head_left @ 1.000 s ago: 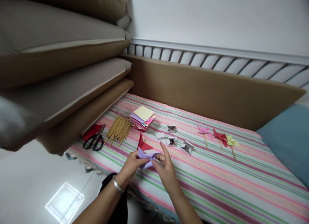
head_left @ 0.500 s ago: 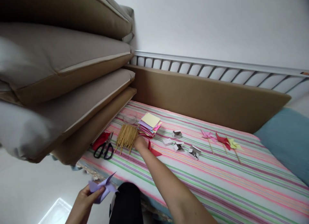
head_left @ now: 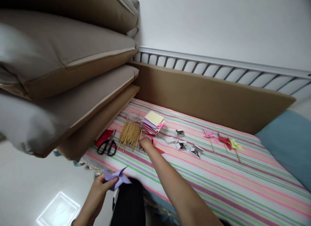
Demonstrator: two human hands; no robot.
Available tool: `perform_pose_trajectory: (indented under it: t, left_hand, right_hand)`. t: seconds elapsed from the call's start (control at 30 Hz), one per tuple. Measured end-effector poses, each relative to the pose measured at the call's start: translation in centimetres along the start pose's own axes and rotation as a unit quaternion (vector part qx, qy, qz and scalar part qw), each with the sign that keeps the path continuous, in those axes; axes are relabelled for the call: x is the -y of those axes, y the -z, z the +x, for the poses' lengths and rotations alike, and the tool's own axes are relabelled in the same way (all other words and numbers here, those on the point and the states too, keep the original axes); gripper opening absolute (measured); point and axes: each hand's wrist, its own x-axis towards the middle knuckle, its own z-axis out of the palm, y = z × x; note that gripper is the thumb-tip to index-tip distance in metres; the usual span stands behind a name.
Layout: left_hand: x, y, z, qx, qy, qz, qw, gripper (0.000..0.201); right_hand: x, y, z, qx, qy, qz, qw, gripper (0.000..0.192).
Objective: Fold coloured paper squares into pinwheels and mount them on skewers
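My left hand (head_left: 98, 190) holds a folded purple paper pinwheel (head_left: 118, 178) low at the near edge of the striped bedsheet (head_left: 218, 177). My right hand (head_left: 145, 143) reaches forward to the right end of a bundle of thin wooden sticks (head_left: 129, 135); its fingers pinch one stick. A red folded paper (head_left: 158, 149) lies just right of that hand. A stack of coloured paper squares (head_left: 153, 122) with a yellow sheet on top sits behind the sticks.
Black scissors (head_left: 107, 145) lie left of the sticks beside a red item (head_left: 104, 137). Small open boxes of pins (head_left: 181, 145) sit mid-sheet. Three finished pinwheels (head_left: 223, 140) lie further right. Brown cushions (head_left: 60, 77) are stacked at left; a blue pillow (head_left: 289, 141) at right.
My right hand left the purple pinwheel and reached out to the sticks, now closing on one. My left hand drew the pinwheel back toward me.
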Motion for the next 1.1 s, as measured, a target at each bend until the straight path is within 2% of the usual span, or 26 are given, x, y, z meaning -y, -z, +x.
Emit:
perform_pose_trajectory:
  t: [0.13, 0.27, 0.37, 0.47, 0.63, 0.8, 0.87, 0.97, 1.1]
  left_hand:
    - [-0.8, -2.4, -0.9, 0.044, -0.016, -0.001, 0.999, 0.017]
    - [-1.7, -5.5, -1.6, 0.086, -0.033, 0.001, 0.996, 0.018]
    - [-2.5, -8.6, -1.7, 0.125, -0.045, -0.001, 0.991, 0.02]
    - [-3.4, -12.2, -1.3, 0.181, -0.065, 0.013, 0.981, 0.019]
    - [-4.6, -18.2, 1.4, 0.295, -0.113, 0.038, 0.948, 0.013]
    - [-4.9, -23.8, 5.7, 0.351, -0.157, 0.044, 0.922, 0.013]
    - [-4.7, -25.6, 7.3, 0.367, -0.166, 0.038, 0.914, 0.013]
    - [-4.0, -27.2, 9.0, 0.384, -0.173, 0.043, 0.906, 0.012]
    - [-3.3, -27.6, 10.0, 0.399, -0.196, 0.068, 0.893, 0.006]
  right_hand:
    - [-1.6, 2.5, -5.3, 0.042, 0.008, 0.117, 0.992, 0.015]
    - [-3.8, 6.5, -11.3, 0.064, 0.054, 0.215, 0.973, 0.027]
    - [-5.1, 9.1, -14.4, 0.044, 0.111, 0.233, 0.965, 0.032]
    - [-5.9, 11.4, -15.8, 0.0, 0.149, 0.207, 0.967, 0.034]
    - [-7.4, 15.1, -15.5, -0.048, 0.211, 0.172, 0.961, 0.031]
    - [-8.9, 18.8, -13.1, -0.132, 0.272, 0.106, 0.947, 0.026]
    - [-9.4, 19.8, -12.1, -0.141, 0.276, 0.126, 0.942, 0.026]
    - [-10.4, 20.7, -10.8, -0.121, 0.252, 0.197, 0.94, 0.031]
    - [-11.2, 20.8, -10.1, -0.123, 0.233, 0.223, 0.939, 0.031]
